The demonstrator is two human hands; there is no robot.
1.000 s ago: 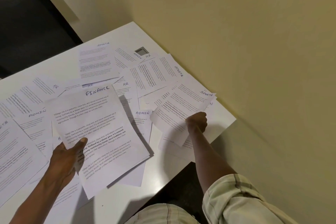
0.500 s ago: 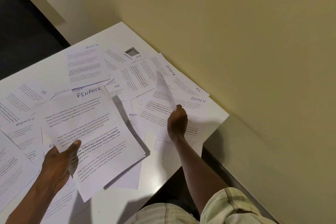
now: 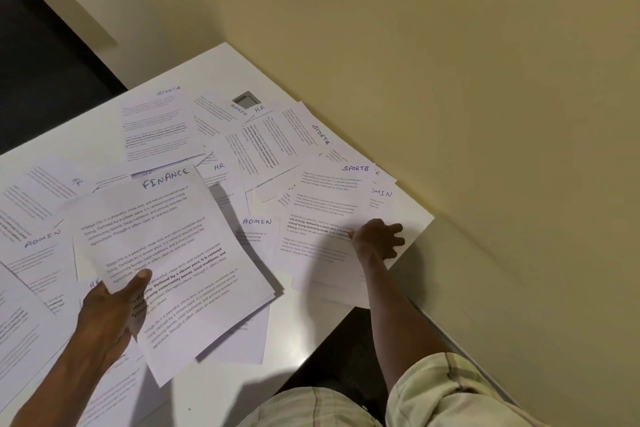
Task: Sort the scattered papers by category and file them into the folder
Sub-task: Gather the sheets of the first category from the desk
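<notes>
Right hand (image 3: pixel 377 241), fingers spread flat on the SPORTS sheet (image 3: pixel 329 215) (long axis near-to-far); left hand (image 3: pixel 110 308) pinches the FINANCE stack (image 3: pixel 166 253).

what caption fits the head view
Left hand grips FINANCE sheets; right hand rests on a SPORTS sheet.

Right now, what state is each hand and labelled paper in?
Left hand: grips the FINANCE stack, lifted off the table.
Right hand: fingers spread, resting on the SPORTS sheet.
SPORTS sheet: flat.
ADMIN sheet: flat, partly covered.
</notes>
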